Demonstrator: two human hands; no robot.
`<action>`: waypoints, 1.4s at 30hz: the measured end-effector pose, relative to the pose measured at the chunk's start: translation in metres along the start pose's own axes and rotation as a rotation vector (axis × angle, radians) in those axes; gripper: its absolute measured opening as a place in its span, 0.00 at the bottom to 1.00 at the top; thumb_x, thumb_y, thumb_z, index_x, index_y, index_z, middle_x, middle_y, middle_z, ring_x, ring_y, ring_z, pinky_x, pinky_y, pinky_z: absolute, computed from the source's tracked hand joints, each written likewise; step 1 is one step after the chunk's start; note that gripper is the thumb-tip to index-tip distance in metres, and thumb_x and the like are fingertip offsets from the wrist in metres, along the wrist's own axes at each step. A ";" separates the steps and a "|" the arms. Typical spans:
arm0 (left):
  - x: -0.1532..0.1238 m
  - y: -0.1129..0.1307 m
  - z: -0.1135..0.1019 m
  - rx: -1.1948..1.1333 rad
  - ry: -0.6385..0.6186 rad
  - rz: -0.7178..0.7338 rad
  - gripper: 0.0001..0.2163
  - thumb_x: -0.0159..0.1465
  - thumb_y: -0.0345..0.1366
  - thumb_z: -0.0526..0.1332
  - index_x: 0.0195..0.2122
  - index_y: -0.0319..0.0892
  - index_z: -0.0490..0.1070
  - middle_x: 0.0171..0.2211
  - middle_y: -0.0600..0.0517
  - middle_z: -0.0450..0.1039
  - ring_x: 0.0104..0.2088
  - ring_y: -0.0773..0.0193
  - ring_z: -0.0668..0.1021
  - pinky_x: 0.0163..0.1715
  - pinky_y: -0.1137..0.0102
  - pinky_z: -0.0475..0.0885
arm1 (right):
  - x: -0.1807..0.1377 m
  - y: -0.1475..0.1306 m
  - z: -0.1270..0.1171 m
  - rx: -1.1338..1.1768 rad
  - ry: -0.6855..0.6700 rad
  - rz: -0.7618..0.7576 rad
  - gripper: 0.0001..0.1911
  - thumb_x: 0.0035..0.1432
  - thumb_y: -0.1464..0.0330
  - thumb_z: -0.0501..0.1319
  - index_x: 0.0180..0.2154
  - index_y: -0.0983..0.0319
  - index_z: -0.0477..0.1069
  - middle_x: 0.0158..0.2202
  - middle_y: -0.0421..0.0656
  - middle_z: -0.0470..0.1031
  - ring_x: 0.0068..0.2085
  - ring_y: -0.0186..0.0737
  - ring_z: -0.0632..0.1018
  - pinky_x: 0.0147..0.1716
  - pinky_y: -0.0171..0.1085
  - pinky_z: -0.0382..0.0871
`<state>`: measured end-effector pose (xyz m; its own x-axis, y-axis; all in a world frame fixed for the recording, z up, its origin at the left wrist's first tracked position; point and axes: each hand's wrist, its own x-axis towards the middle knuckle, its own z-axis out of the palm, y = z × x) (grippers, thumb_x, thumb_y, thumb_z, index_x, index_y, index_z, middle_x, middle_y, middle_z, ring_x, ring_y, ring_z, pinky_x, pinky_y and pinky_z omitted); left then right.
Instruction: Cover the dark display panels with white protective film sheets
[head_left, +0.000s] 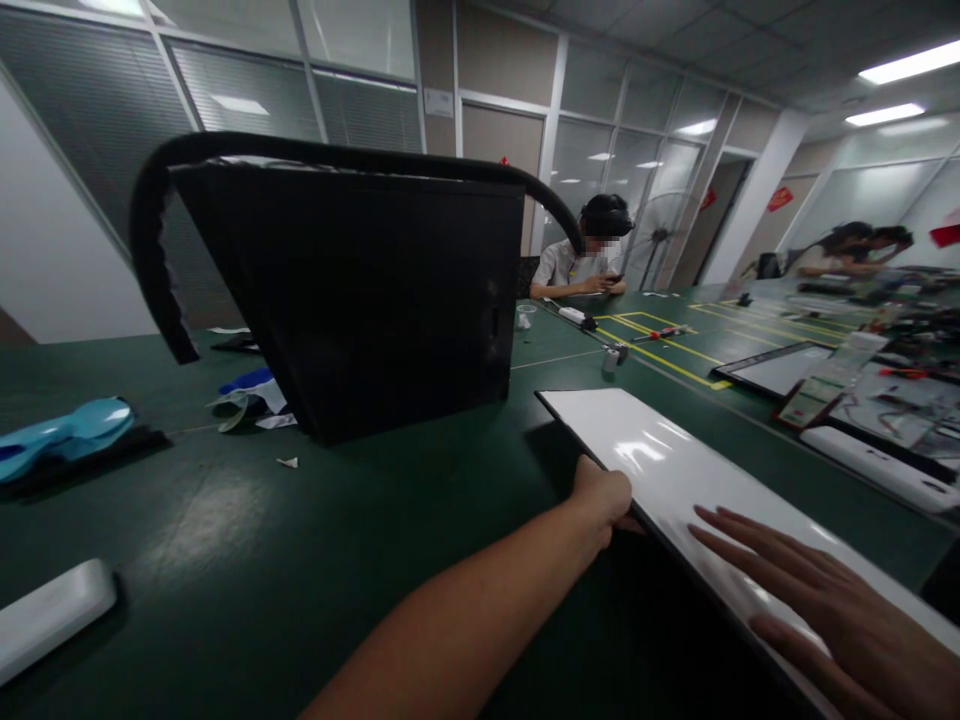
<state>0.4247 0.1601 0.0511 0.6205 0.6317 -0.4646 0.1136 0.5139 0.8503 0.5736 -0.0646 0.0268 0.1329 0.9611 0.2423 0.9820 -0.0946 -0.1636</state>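
Head view: where's the panel [667, 475]?

Over the right-hand part of the desk [420, 500], white face up, running from just right of the black box [375, 290] toward the lower right corner, where it leaves the picture. The near long edge looks lifted off the surface; whether the far edge rests on it, I can't tell.

And each grip?

The left hand [604, 495] is closed around that near edge, its fingers partly hidden underneath. The right hand [832, 600] is spread flat over the white face, pinching nothing; how firmly it presses, if at all, doesn't show.

How would you expect it to handle?

Stiff, I'd judge: it's thin, yet shows no sag. Probably fairly light, though its length would make one end want to dip. The gloss suggests a slippery face, so a flat palm would steady it better than carry it. Glass or plastic, I can't say, so I'd treat the corners as fragile.

Best hold?

Both long edges, thumbs above and fingers beneath, one hand toward each end.
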 end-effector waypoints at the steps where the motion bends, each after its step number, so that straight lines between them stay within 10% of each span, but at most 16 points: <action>1: 0.002 -0.001 0.002 0.022 0.035 0.000 0.19 0.71 0.44 0.66 0.60 0.43 0.72 0.55 0.45 0.77 0.48 0.57 0.82 0.46 0.56 0.82 | 0.014 -0.009 -0.003 0.010 -0.041 -0.026 0.34 0.70 0.44 0.53 0.73 0.40 0.55 0.75 0.34 0.55 0.73 0.61 0.61 0.68 0.68 0.61; 11: 0.015 -0.014 0.003 0.048 0.210 0.034 0.19 0.70 0.43 0.67 0.59 0.43 0.72 0.56 0.45 0.76 0.51 0.55 0.81 0.49 0.55 0.81 | 0.056 -0.024 0.023 0.090 -0.311 -0.042 0.36 0.72 0.41 0.46 0.75 0.38 0.40 0.77 0.34 0.41 0.76 0.61 0.42 0.70 0.74 0.33; 30: -0.060 -0.026 -0.055 -0.162 0.081 -0.032 0.19 0.72 0.43 0.65 0.61 0.43 0.70 0.53 0.46 0.77 0.44 0.59 0.82 0.41 0.60 0.82 | 0.063 -0.037 0.032 -0.007 -0.217 -0.020 0.31 0.72 0.40 0.48 0.72 0.34 0.53 0.76 0.33 0.47 0.75 0.62 0.46 0.70 0.75 0.32; 36: -0.109 -0.029 -0.092 -0.196 0.071 0.004 0.22 0.66 0.21 0.54 0.60 0.41 0.65 0.48 0.45 0.80 0.36 0.59 0.85 0.35 0.60 0.82 | 0.063 -0.034 0.046 0.039 -0.287 0.091 0.33 0.72 0.38 0.44 0.73 0.34 0.49 0.77 0.33 0.41 0.76 0.62 0.43 0.69 0.76 0.39; 42: -0.157 -0.041 -0.138 -0.237 0.153 -0.020 0.21 0.61 0.29 0.61 0.56 0.43 0.66 0.40 0.45 0.83 0.33 0.54 0.86 0.33 0.59 0.81 | 0.067 -0.034 0.059 0.041 -0.280 0.084 0.34 0.71 0.38 0.42 0.73 0.36 0.50 0.77 0.34 0.43 0.75 0.64 0.44 0.68 0.78 0.40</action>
<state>0.2160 0.1197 0.0547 0.4939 0.6912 -0.5275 -0.0717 0.6369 0.7676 0.5408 0.0183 -0.0080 0.1652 0.9852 -0.0461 0.9621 -0.1712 -0.2121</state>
